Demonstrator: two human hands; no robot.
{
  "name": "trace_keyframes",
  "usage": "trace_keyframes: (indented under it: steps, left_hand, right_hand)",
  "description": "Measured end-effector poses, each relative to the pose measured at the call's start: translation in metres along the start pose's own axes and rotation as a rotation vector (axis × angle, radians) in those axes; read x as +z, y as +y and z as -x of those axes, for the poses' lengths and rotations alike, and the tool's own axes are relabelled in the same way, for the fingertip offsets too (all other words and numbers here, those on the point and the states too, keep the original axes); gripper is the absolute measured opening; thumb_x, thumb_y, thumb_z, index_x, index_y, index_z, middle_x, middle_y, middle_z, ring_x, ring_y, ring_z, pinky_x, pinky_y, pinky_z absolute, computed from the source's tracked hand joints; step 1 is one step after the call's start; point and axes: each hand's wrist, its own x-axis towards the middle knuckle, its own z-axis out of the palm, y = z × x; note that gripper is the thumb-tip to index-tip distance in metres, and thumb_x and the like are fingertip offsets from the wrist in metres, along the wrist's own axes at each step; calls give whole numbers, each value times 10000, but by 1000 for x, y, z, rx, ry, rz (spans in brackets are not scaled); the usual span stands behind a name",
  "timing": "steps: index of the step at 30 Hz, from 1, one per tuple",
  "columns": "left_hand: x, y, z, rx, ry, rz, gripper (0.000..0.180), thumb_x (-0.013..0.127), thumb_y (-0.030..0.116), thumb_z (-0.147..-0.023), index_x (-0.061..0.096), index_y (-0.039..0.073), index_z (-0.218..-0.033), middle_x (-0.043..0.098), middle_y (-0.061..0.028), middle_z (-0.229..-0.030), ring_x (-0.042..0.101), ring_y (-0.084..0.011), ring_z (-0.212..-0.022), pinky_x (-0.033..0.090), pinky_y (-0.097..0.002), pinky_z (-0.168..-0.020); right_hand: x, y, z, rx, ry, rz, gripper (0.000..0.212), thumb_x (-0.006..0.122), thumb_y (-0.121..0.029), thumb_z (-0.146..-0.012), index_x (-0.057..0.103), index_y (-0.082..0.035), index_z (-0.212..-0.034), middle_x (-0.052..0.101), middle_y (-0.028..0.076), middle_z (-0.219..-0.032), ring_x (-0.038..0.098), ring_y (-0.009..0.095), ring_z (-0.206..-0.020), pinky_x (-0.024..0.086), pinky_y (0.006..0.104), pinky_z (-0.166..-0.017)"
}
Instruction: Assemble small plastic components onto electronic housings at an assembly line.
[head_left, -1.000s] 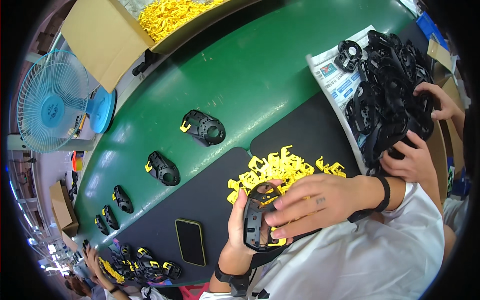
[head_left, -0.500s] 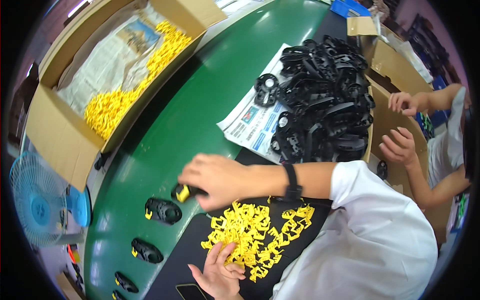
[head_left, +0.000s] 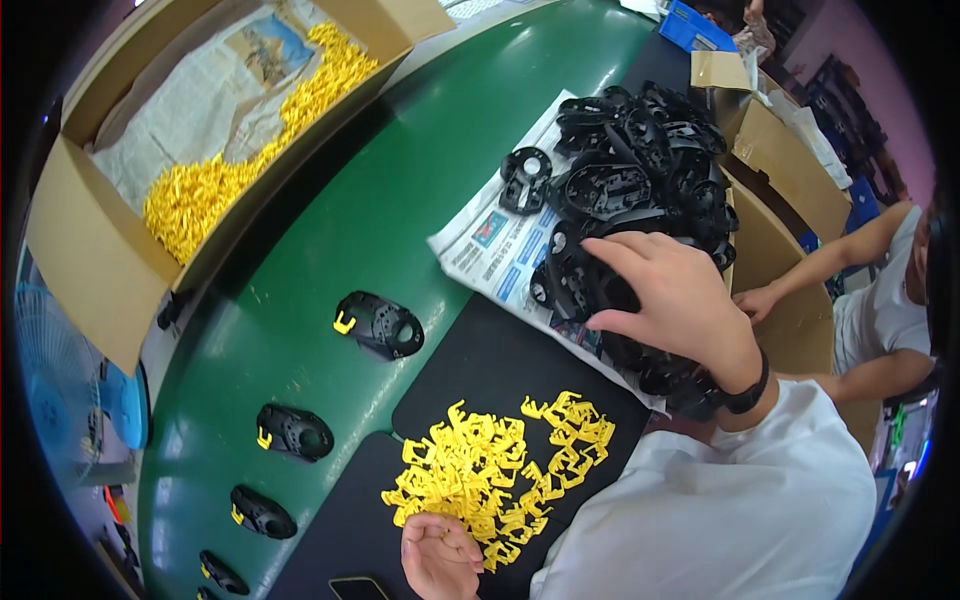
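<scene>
From where I am standing, the person's right hand (head_left: 675, 300) is hovering over a heap of black plastic shells (head_left: 610, 190), with the thumb and the fingers spread well apart and gripping nothing. The left hand (head_left: 440, 560) is lying palm upward with curled fingers at the near edge of a pile of yellow clips (head_left: 465, 465); whether it is holding one clip, I cannot tell from here. This pile is spreading over a black mat (head_left: 475, 360), and a phone (head_left: 357, 588) is lying at the lower edge of my view. The heap of shells is resting on a newspaper (head_left: 480, 245). To the left, on the green tabletop (head_left: 300, 240), several black shells with yellow clips (head_left: 378, 325) are forming a slanting row. Beyond them, a cardboard box (head_left: 85, 250) is containing many more yellow pieces, and a blue fan (head_left: 50, 405) is standing beside it. At the right, another person (head_left: 885, 310) is working near an open carton (head_left: 790, 165).
</scene>
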Motion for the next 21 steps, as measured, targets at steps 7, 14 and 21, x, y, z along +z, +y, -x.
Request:
trace_keyframes:
  steps: [7,14,21]
  left_hand:
    - [-3,-16,-12,-32,-181,-186,518,467,426,-973,469,-74,-1109,605,-242,-958,636,-268,-595,513,-309,-434]
    - [48,-31,-21,-43,-342,-423,1146,644,721,-748,174,-5,-1500,388,-248,-1429,449,-341,-1296,345,-450,-1094]
    - [7,-66,7,-501,-526,49,972,528,693,-817,290,6,-1462,446,-287,-1358,579,-396,-1149,456,-506,-1000]
  right_hand:
    - [45,12,18,6,-54,-55,460,746,-200,-719,635,-78,-1148,625,82,-1091,583,280,-1009,511,356,-857]
    - [16,-39,21,-523,-296,-1406,445,524,16,-729,627,-38,-1158,619,99,-1118,589,271,-1077,470,350,-928]
    - [72,-63,57,-607,-46,-882,324,654,-53,-787,652,-71,-1110,642,51,-1060,634,196,-914,521,278,-763]
